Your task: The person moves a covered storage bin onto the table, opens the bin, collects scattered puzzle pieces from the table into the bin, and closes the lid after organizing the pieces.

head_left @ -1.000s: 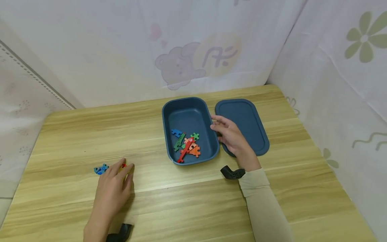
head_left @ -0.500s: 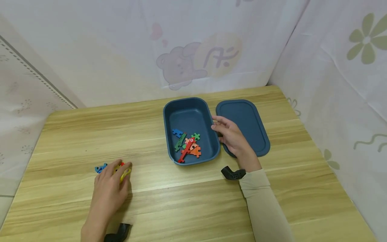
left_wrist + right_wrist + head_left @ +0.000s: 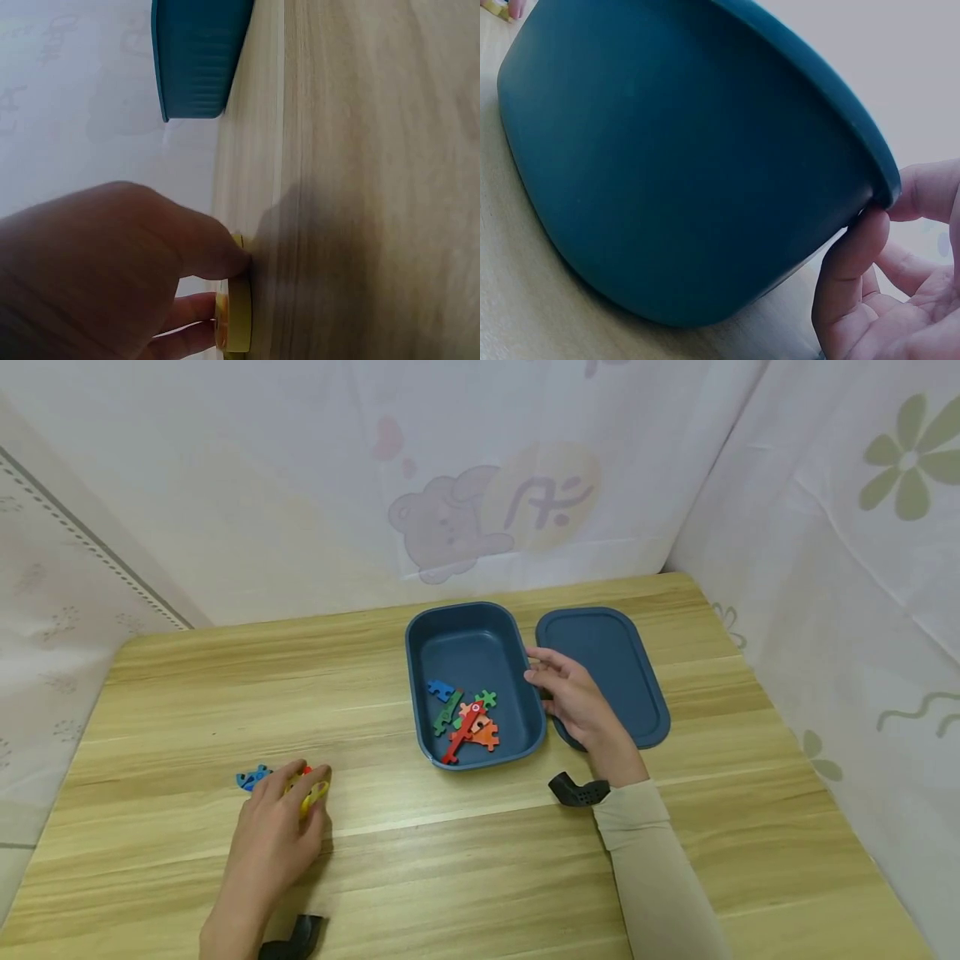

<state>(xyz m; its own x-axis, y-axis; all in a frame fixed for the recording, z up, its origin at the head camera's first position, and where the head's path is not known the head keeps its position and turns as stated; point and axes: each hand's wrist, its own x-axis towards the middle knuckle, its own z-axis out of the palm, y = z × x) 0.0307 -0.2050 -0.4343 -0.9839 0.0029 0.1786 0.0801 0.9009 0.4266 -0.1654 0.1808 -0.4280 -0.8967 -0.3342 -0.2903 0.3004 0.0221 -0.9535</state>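
Note:
My left hand [image 3: 273, 831] is low over the table's left side, its thumb and fingers pinching a yellow puzzle piece [image 3: 315, 795]. In the left wrist view, the thumb presses one edge of that yellow piece [image 3: 239, 315], with fingertips on its far side. Blue puzzle pieces [image 3: 253, 777] lie just beyond the fingers, and a bit of red shows between them. My right hand [image 3: 573, 697] holds the rim of a dark blue box [image 3: 474, 664] at its right side. Several puzzle pieces lie inside, including a long red one [image 3: 463, 733] and an orange one [image 3: 486, 735].
A dark blue lid [image 3: 603, 668] lies flat to the right of the box, partly behind my right hand. The wooden table [image 3: 420, 877] ends at patterned white curtains [image 3: 300, 485] at the back and sides. Black wrist mounts [image 3: 577, 789] stick out beside both wrists.
The yellow puzzle piece has turned more into sight between my left thumb and fingers, and that hand has shifted slightly. My right hand keeps its place on the box.

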